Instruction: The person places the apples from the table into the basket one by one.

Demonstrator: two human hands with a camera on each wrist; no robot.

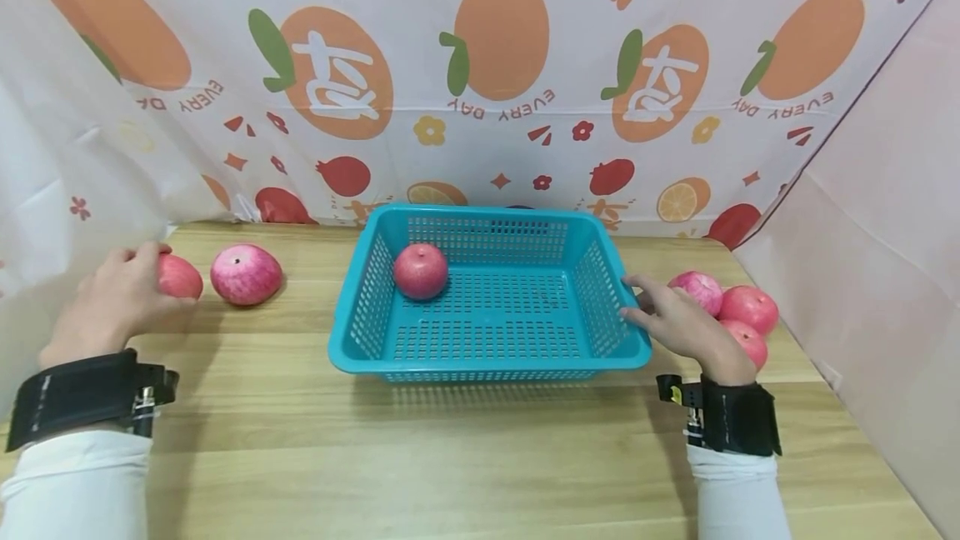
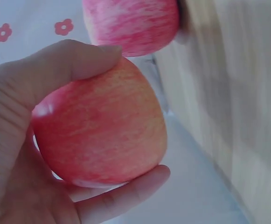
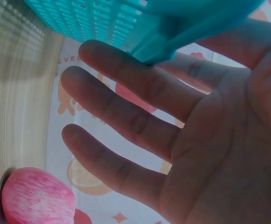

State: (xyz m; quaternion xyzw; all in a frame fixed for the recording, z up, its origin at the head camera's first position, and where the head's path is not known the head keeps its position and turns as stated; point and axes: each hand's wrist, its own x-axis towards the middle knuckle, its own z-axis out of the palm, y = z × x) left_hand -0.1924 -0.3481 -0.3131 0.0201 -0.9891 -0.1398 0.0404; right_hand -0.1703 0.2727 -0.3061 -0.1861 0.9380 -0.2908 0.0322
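My left hand [image 1: 120, 298] grips a red apple [image 2: 102, 126] at the left of the table, thumb over one side and fingers curled under the other. Right beside it sits a pink, streaked apple [image 1: 246, 274]. A blue-green plastic basket [image 1: 495, 365] stands in the middle with one red apple [image 1: 421, 272] inside, toward its left end. At the basket's right rim, my right hand [image 1: 682, 323] holds the edge between thumb and fingers. In the right wrist view the other fingers [image 3: 121, 116] spread below the rim, and the thumb is partly hidden by it.
Right of the basket lie a pink apple [image 1: 697, 290] and two red apples, one at the back [image 1: 750, 309] and one nearer [image 1: 746, 342], partly behind the right hand. A fruit-print curtain [image 1: 495, 157] hangs along the table's back edge. White sheeting [image 1: 885, 273] borders the right side.
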